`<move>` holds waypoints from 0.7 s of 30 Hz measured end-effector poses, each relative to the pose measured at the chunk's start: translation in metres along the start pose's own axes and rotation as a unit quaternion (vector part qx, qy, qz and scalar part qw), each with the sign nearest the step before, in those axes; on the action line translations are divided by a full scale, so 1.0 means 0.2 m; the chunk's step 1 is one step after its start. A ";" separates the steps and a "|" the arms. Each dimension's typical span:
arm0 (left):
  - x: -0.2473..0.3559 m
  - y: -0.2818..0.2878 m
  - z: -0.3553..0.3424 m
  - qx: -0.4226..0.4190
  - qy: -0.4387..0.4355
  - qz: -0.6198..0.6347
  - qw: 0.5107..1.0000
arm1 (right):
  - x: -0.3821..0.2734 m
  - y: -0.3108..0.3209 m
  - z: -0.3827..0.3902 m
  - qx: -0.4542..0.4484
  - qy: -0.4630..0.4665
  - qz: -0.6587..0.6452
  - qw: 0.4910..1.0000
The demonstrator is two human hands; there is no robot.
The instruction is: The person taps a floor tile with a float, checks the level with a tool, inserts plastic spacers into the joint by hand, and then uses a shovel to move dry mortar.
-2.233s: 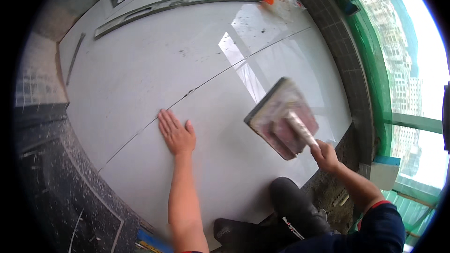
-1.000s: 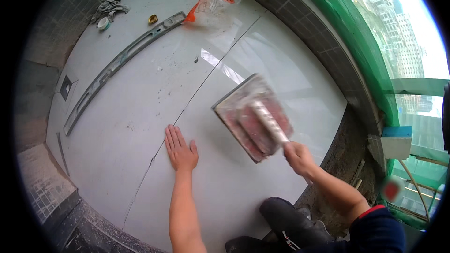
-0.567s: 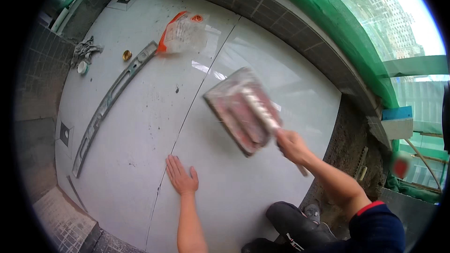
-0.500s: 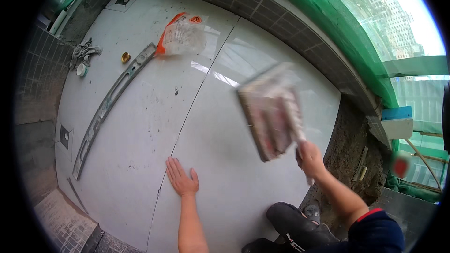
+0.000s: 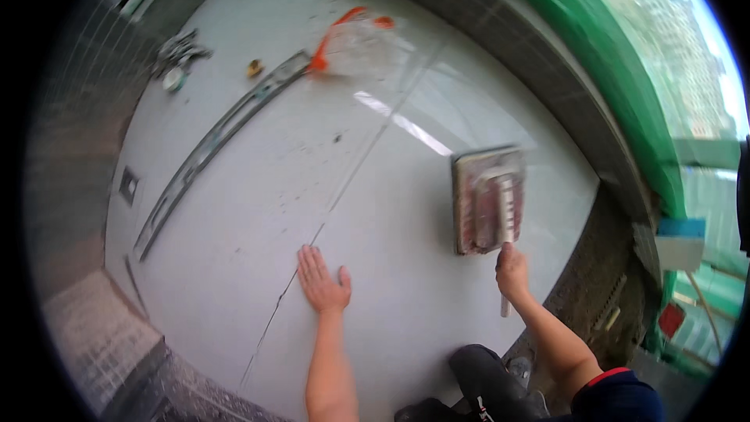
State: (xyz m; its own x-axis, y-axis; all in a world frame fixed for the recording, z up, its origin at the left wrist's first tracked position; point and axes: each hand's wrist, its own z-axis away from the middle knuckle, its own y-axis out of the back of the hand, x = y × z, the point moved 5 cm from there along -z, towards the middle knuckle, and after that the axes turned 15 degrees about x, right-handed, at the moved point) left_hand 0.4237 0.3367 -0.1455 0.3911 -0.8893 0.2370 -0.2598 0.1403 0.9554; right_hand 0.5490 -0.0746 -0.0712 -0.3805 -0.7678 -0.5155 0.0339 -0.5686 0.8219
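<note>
My left hand [image 5: 324, 285] lies flat, fingers stretched, across the narrow joint between two large pale floor tiles [image 5: 406, 320]. My right hand [image 5: 512, 272] is wrapped around the handle of a tile beater [image 5: 466, 203], a wide rectangular block with a reddish, mortar-smeared back. The beater is over the right-hand tile, its broad face turned down toward the glossy surface. Whether it touches the tile I cannot tell.
A long metal spirit level [image 5: 211, 144] lies on the left tile, ending near an orange and clear plastic bag [image 5: 355, 51]. Beyond it are a small yellow round object [image 5: 254, 69], a white tub [image 5: 173, 79] and a grey rag [image 5: 180, 51]. Bare mortar [image 5: 582, 273] borders the right tile.
The tile beater has come down from a tilted, blurred swing to a flatter position over the right tile. My left hand stays by the joint. The whole view has shifted and turned slightly.
</note>
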 end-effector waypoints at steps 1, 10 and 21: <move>0.00 0.02 -0.02 0.007 0.023 0.000 1.000 | 0.06 -0.12 -0.01 -0.018 0.008 0.069 0.997; -0.11 0.03 0.02 -0.016 0.114 0.010 0.993 | -1.14 -0.34 -0.21 -0.092 0.308 0.169 0.932; -0.12 0.07 0.02 -0.021 0.125 0.068 0.990 | -2.65 -1.83 -0.20 -0.093 0.652 0.136 0.740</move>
State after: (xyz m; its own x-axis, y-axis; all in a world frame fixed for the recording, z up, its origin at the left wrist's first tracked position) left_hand 0.4078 0.3585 -0.1375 0.5632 -0.7256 0.3954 -0.2904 0.2742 0.9168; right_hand 0.7757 0.5287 -0.1081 0.8746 -0.4251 -0.2331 0.1186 -0.2787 0.9530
